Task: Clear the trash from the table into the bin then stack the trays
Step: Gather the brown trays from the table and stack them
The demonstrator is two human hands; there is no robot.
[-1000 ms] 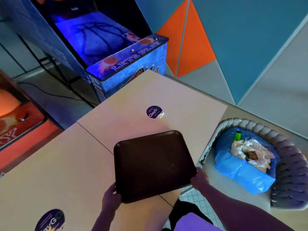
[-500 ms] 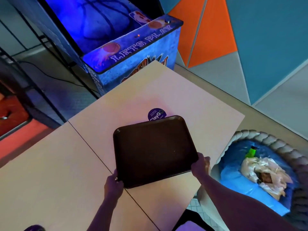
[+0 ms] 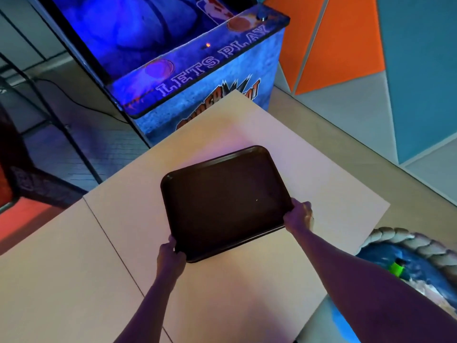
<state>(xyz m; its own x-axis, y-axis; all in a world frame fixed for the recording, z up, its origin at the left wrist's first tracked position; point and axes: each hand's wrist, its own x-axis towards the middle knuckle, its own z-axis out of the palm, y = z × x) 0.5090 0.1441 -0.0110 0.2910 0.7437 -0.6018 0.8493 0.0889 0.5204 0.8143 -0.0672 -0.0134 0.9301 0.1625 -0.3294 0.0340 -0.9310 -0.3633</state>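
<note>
Fingers of left hand [image 3: 171, 254] gripping brown tray [image 3: 223, 201] at near corner, right hand [image 3: 298, 217] gripping right edge

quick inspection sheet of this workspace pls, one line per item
surface: beige table, seam between two tops
job's things: one brown tray, nothing on it; bin beside the table, blue liner, green item inside
clutter: nothing seen
grippers: left hand grips the tray's near corner; right hand grips its right corner
cables: dark cable on the floor, left
surroundings: arcade machine behind the table; orange and teal wall
</note>
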